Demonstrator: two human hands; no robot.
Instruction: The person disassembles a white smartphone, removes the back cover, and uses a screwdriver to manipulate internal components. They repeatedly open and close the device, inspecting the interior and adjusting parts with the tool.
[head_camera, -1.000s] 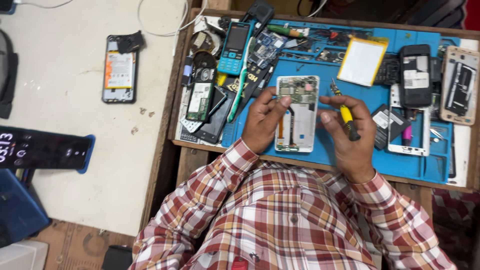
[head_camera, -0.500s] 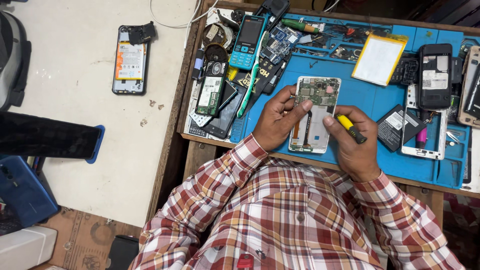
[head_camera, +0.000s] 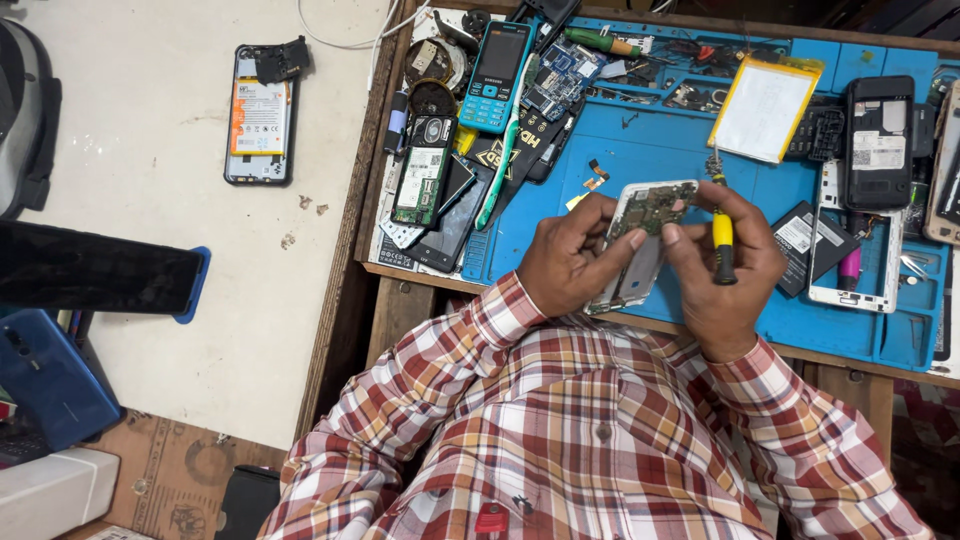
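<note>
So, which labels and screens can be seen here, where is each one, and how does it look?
Teal keypad phone: top of the blue mat, dark blank screen.
Opened phone: on the pale table, white and orange battery label.
Black phone: right side of the mat, white rectangular label.
Flat battery: upper right of the mat, white face, yellow edge.
Dark screen panel: left edge, blue rim.

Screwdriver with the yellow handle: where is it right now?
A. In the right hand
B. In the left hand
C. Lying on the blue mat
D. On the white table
A: the right hand grips the yellow-handled screwdriver beside the opened phone, which the left hand supports.
</note>
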